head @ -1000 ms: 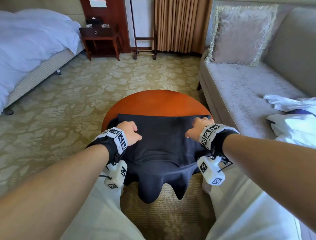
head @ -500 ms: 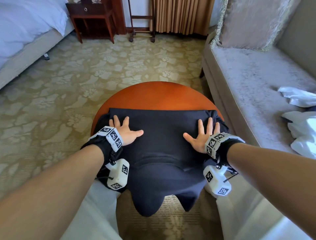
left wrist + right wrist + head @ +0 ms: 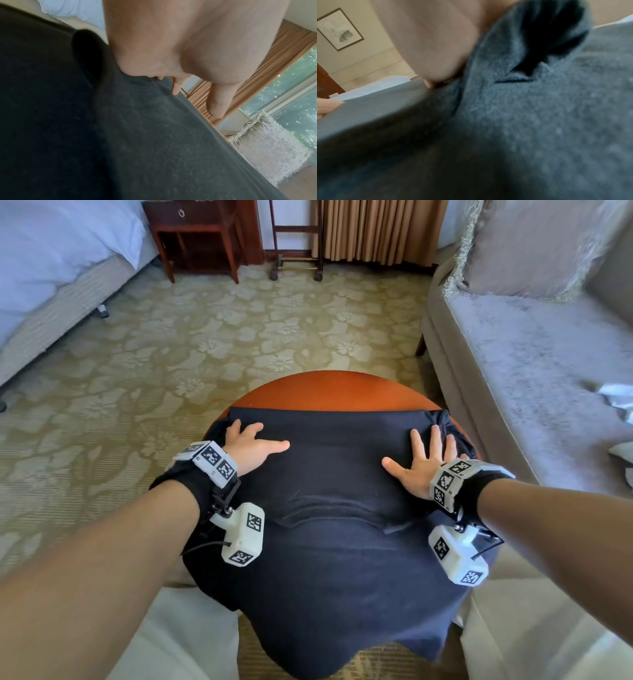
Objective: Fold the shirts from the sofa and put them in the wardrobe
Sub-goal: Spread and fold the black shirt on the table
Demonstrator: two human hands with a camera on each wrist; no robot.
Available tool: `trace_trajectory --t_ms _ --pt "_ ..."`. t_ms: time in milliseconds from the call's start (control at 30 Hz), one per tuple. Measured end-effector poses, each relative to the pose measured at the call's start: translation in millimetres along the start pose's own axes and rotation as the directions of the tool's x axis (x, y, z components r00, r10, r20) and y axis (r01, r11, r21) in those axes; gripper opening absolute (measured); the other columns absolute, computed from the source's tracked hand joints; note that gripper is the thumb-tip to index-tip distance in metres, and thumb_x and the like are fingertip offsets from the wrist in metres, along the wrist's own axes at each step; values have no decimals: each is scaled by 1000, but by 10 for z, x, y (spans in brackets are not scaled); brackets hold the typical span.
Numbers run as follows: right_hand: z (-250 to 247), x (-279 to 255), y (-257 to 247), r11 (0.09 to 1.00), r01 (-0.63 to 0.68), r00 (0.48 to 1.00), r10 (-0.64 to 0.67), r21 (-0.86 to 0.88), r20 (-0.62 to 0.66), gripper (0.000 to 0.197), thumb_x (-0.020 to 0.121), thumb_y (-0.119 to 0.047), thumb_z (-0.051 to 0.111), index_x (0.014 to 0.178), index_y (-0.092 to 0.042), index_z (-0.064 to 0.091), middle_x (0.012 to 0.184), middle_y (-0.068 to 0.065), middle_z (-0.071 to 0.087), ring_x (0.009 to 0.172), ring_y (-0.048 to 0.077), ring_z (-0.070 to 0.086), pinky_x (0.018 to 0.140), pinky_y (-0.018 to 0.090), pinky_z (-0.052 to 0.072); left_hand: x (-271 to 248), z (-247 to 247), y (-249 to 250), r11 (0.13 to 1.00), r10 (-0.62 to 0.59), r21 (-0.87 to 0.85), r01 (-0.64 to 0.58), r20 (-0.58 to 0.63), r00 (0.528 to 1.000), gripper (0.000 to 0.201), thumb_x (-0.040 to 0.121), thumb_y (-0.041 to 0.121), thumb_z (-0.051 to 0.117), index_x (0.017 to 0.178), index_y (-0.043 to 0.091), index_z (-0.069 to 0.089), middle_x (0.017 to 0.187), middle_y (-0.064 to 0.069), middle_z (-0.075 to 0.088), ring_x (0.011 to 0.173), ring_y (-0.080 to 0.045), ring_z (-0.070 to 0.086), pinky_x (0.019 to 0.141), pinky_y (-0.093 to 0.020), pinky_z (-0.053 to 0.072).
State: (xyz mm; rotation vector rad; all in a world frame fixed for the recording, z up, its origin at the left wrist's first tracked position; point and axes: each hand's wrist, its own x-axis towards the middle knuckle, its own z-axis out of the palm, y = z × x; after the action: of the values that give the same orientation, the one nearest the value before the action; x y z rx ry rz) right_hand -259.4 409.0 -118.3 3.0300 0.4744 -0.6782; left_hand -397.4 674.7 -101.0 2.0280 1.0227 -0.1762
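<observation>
A black shirt (image 3: 335,470) lies folded across a round wooden table (image 3: 329,388), its lower part hanging over the near edge. My left hand (image 3: 251,445) rests flat on the shirt's left side, fingers spread. My right hand (image 3: 423,462) presses flat on its right side, fingers straight and apart. In the left wrist view the palm (image 3: 171,40) sits on dark cloth (image 3: 120,135). The right wrist view shows blurred dark fabric (image 3: 522,121) close up beneath the palm (image 3: 433,40). White shirts (image 3: 620,402) lie on the sofa (image 3: 534,364) at the right edge.
A bed (image 3: 51,261) stands at the back left, with a wooden nightstand (image 3: 195,234) beside it. A luggage rack (image 3: 296,237) and curtains (image 3: 376,231) line the back wall. A fringed cushion (image 3: 534,248) leans on the sofa. Patterned carpet (image 3: 239,330) surrounds the table.
Both hands went from curled on the shirt's folded edge to flat with fingers spread, and have slid slightly outward over the cloth. The head view has tilted down.
</observation>
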Motion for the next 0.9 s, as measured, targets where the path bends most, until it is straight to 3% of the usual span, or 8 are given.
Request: trace_trajectory --t_ms 67,133,233,300,433,533,733,900 --pt "0 23 -11 1000 14 1000 -14 -10 -1 94 82 -84 24 153 -34 -12 159 0 -26 147 30 -18 118 55 -1 36 0 -11 1000 -3 10 3 0 1000 80 87 50 66 153 30 26 164 4 -9 151 -22 -3 121 -48 12" --pt "-25 61 -32 1000 22 1000 -23 -11 -19 97 81 -84 28 154 -32 -8 160 2 -21 148 30 -15 117 56 0 72 -5 28 1000 -5 29 7 -63 998 79 87 47 68 152 26 29 163 -2 1 150 -26 9 119 -46 19" --pt "-125 94 -106 995 36 975 -15 89 -224 100 71 -79 55 149 -29 18 158 5 5 147 28 -3 117 53 8 151 -63 107 998 -56 12 62 -280 958 72 81 40 74 142 17 42 149 -7 23 132 -34 38 107 -44 34" --pt "-193 127 -143 992 76 946 -40 98 -321 97 67 -71 66 145 -32 22 155 3 8 147 28 -3 117 53 10 202 -90 137 997 -30 58 51 -322 946 65 81 38 74 137 18 47 146 -5 22 130 -32 39 107 -42 34" --pt "-175 241 -144 997 58 997 -56 42 -54 92 78 -81 42 152 -42 2 161 -7 -18 146 28 -21 117 56 -5 313 -124 158 971 -11 231 58 -200 980 70 89 42 66 149 19 38 162 2 5 147 -26 16 117 -40 21" --pt "-159 351 -142 998 31 999 -31 49 11 96 75 -87 34 151 -46 -7 159 -9 -25 146 29 -24 116 57 -8 446 -182 141 969 -40 236 76 -154 987 82 88 47 65 155 23 24 164 4 1 150 -28 11 119 -45 19" --pt "-271 585 -149 995 86 996 -86 48 -5 99 72 -88 42 150 -48 -5 158 -10 -25 146 25 -24 116 55 -7 705 -310 172 993 -107 -64 95 -238 965 77 81 32 75 147 13 40 154 -8 35 138 -30 37 106 -41 34" --pt "-283 686 -131 991 115 993 -113 64 -30 102 70 -87 46 150 -48 -2 159 -11 -23 147 23 -21 118 54 -6 763 -453 154 927 -248 -335 169 -209 946 60 72 38 75 123 11 59 123 -8 59 102 -29 57 83 -38 40"
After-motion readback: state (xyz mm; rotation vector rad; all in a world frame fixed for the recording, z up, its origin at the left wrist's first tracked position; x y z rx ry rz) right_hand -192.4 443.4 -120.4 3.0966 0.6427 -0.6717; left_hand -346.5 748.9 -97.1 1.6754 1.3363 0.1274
